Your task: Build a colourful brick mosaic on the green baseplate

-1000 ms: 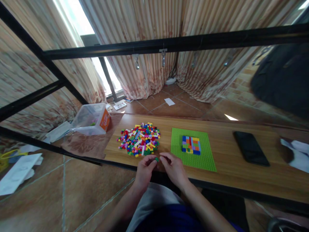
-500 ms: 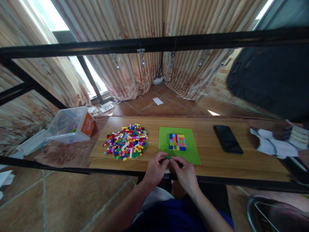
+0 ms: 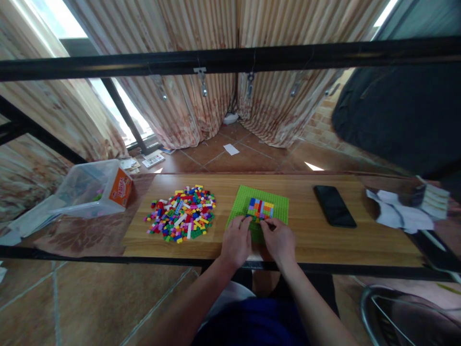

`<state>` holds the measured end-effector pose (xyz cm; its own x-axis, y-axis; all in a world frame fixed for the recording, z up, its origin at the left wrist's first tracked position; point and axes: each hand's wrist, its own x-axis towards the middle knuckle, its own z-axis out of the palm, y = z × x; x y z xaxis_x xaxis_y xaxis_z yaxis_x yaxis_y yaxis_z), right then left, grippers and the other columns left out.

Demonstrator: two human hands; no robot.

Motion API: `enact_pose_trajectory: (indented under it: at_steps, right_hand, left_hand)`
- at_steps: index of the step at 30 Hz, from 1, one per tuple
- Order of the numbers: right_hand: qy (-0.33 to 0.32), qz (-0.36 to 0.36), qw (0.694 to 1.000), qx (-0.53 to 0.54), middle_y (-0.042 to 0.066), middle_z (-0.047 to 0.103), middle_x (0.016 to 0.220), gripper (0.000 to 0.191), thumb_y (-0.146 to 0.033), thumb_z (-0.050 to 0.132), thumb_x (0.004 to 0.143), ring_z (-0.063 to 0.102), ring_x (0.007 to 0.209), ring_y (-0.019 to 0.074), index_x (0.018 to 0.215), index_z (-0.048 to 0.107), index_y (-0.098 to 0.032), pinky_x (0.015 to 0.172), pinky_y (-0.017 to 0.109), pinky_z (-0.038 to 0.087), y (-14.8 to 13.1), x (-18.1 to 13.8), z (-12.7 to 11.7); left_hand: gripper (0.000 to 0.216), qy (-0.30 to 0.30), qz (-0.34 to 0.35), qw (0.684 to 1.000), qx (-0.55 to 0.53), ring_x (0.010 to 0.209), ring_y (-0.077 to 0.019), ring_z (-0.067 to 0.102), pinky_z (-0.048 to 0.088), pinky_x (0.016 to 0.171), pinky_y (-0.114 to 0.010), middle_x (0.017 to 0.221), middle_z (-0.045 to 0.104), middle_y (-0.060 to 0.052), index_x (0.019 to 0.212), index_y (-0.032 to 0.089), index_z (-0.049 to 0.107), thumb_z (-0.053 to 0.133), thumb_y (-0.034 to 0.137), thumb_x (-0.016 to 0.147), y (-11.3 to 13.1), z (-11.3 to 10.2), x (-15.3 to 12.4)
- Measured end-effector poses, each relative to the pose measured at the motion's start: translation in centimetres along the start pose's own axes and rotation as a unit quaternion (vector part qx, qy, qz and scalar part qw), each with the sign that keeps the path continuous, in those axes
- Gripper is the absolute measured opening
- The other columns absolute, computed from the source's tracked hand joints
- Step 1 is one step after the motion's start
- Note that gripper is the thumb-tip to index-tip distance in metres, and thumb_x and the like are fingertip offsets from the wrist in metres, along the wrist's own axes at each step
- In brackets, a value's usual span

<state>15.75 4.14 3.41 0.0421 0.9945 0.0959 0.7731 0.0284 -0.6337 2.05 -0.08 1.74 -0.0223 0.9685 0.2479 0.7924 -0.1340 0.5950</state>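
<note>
A green baseplate [image 3: 279, 204] lies on the wooden table [image 3: 317, 240], skewed to the table's edge. It carries a flat block of multi-coloured bricks [image 3: 260, 208]. Both my hands are on the near half of the plate. My left hand [image 3: 236, 241] has its fingers curled on the plate's left part, with the fingertips just left of the block. My right hand [image 3: 279, 241] is closed in a pinch at the block's near edge; what it holds is hidden. A heap of loose coloured bricks [image 3: 180, 219] lies to the left of the plate.
A black phone [image 3: 334, 206] lies right of the plate, with crumpled white paper [image 3: 398, 214] beyond it. A clear plastic box with an orange label [image 3: 91, 190] stands at the far left. A black metal bar [image 3: 230, 57] crosses overhead. A dark bag [image 3: 399, 115] hangs at the right.
My hands, which held a small green brick together at the table's near edge, have moved forward onto the baseplate, up to the brick block. The plate now sits skewed. The view has shifted left.
</note>
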Motion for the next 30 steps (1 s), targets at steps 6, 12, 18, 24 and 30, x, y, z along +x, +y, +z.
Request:
enact_pose_trajectory:
  at_steps: [6, 12, 18, 24, 30]
  right_hand:
    - [-0.007, 0.014, 0.999, -0.050, 0.010, 0.074, 0.087, 0.029, -0.039, 0.052, 0.089, 0.067, 0.074, 0.0244, 0.084, 0.073, -0.020, 0.062, 0.032, 0.040, -1.0, 0.0, -0.2]
    - [-0.014, 0.017, 0.998, -0.064, 0.010, 0.074, 0.087, 0.028, -0.038, 0.052, 0.090, 0.066, 0.074, 0.0239, 0.083, 0.072, -0.020, 0.061, 0.032, 0.038, -1.2, 0.1, 0.0]
    - [-0.016, -0.011, 0.999, -0.048, 0.010, 0.074, 0.091, 0.032, -0.039, 0.049, 0.092, 0.066, 0.076, 0.0227, 0.086, 0.073, -0.019, 0.063, 0.032, 0.040, -0.6, 0.0, 0.2]
    - [-0.017, -0.041, 0.999, -0.016, 0.010, 0.075, 0.088, 0.034, -0.036, 0.046, 0.091, 0.066, 0.078, 0.0220, 0.084, 0.074, -0.019, 0.067, 0.031, 0.043, 0.4, 0.2, 0.1]
    - [-0.029, -0.023, 0.999, 0.021, 0.009, 0.076, 0.088, 0.035, -0.040, 0.047, 0.089, 0.066, 0.072, 0.0222, 0.086, 0.075, -0.018, 0.068, 0.033, 0.045, 0.8, 0.9, -0.2]
  left_hand:
    - [0.046, 0.026, -0.029, 0.999, 0.035, 0.129, -0.0363, 0.043, 0.035, 0.107, -0.057, 0.142, 0.046, -0.020, 0.132, 0.015, 0.055, 0.054, 0.019, 0.086, -0.3, -0.3, 0.1]
    - [0.046, 0.000, -0.036, 0.999, 0.029, 0.123, -0.0354, 0.048, 0.039, 0.103, -0.055, 0.139, 0.051, -0.017, 0.132, 0.019, 0.056, 0.058, 0.024, 0.086, -0.2, 0.0, -0.5]
    - [0.046, -0.017, -0.036, 0.997, 0.066, 0.122, -0.0343, 0.047, 0.039, 0.102, -0.053, 0.139, 0.052, -0.016, 0.133, 0.018, 0.055, 0.058, 0.023, 0.087, 0.3, -0.1, -0.7]
    - [0.046, -0.044, -0.032, 0.993, 0.106, 0.122, -0.0310, 0.047, 0.041, 0.100, -0.050, 0.143, 0.049, -0.013, 0.136, 0.022, 0.052, 0.054, 0.024, 0.090, 0.6, -0.3, -0.6]
    - [0.058, -0.072, 0.008, 0.988, 0.138, 0.122, -0.0313, 0.048, 0.039, 0.102, -0.053, 0.147, 0.044, -0.014, 0.145, 0.026, 0.043, 0.054, 0.019, 0.088, 1.1, -0.7, 0.2]
